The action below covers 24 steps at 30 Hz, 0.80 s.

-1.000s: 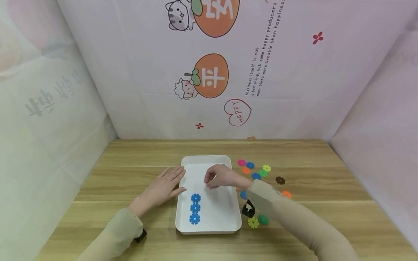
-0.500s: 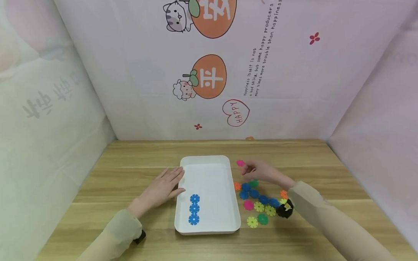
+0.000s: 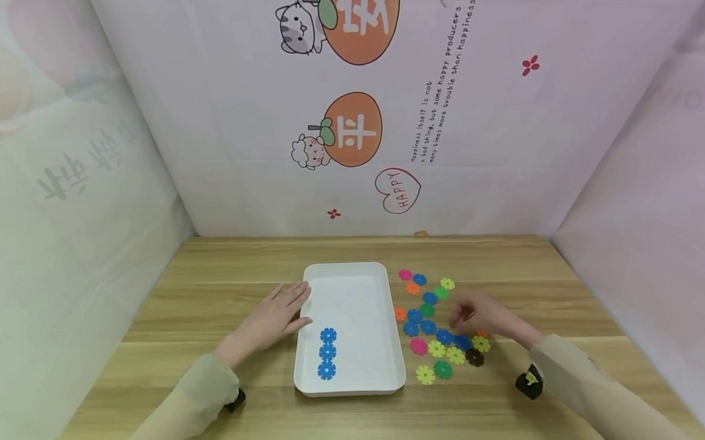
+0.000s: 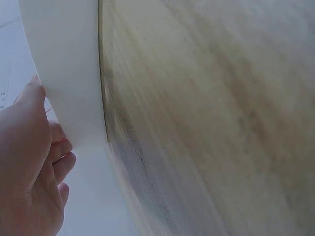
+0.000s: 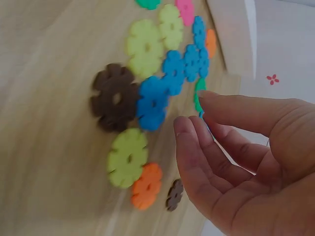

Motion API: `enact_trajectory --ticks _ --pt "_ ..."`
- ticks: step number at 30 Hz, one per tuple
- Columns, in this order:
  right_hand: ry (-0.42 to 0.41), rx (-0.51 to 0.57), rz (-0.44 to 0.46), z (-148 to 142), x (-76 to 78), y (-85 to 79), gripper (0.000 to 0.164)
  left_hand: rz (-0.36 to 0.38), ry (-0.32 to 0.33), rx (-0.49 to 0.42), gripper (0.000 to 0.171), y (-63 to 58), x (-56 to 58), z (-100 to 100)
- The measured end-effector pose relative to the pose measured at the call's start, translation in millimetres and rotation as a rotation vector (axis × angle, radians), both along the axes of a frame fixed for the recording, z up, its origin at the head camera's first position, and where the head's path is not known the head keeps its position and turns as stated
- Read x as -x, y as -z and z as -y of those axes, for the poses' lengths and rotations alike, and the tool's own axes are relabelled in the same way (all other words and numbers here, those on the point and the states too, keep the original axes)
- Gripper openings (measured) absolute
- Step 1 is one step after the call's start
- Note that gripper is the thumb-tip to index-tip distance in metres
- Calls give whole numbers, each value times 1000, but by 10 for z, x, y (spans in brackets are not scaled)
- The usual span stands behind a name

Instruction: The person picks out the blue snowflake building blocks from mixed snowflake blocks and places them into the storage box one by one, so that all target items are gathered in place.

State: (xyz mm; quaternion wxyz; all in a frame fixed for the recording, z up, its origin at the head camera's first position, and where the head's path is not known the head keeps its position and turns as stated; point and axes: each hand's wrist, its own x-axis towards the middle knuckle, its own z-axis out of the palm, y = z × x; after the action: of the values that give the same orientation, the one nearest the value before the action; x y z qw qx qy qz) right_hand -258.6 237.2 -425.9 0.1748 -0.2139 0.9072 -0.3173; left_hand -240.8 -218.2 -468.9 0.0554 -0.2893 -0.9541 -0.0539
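Note:
My left hand (image 3: pixel 277 315) rests with straight fingers on the left rim of a white tray (image 3: pixel 377 374); in the left wrist view its fingertips (image 4: pixel 63 146) lie against the tray's wall. A column of three blue notched plastic discs (image 3: pixel 328 352) lies in the tray's lower left. Right of the tray my right hand (image 3: pixel 478 314) hovers low over scattered discs, thumb and fingers bent but apart. Nothing sits between them in the right wrist view. Nearest below are a blue disc (image 5: pixel 153 103), a brown disc (image 5: pixel 116 98) and a yellow disc (image 5: pixel 128 157).
More discs in pink (image 3: pixel 418 346), green (image 3: pixel 443 369), orange (image 3: pixel 412 288) and yellow (image 3: pixel 425 375) lie along the tray's right side on the wooden table (image 3: pixel 237 263). White printed sheets (image 3: pixel 480 189) wall in the back and both sides.
My right hand has moved from over the tray out to the right, above the scattered discs, uncovering several of them. The left hand and the three blue discs in the tray stay put.

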Motion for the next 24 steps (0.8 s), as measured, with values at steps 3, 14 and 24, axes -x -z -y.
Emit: enact_trajectory --ticks 3,14,24 --pt "26 -42 19 -58 -48 27 19 -5 1 3 70 4 2 4" --pt "91 -130 25 -68 -127 105 26 -1 -2 -2 69 9 5 -1" --pt "45 -146 -11 -61 -110 140 26 -1 1 10 69 4 10 5"
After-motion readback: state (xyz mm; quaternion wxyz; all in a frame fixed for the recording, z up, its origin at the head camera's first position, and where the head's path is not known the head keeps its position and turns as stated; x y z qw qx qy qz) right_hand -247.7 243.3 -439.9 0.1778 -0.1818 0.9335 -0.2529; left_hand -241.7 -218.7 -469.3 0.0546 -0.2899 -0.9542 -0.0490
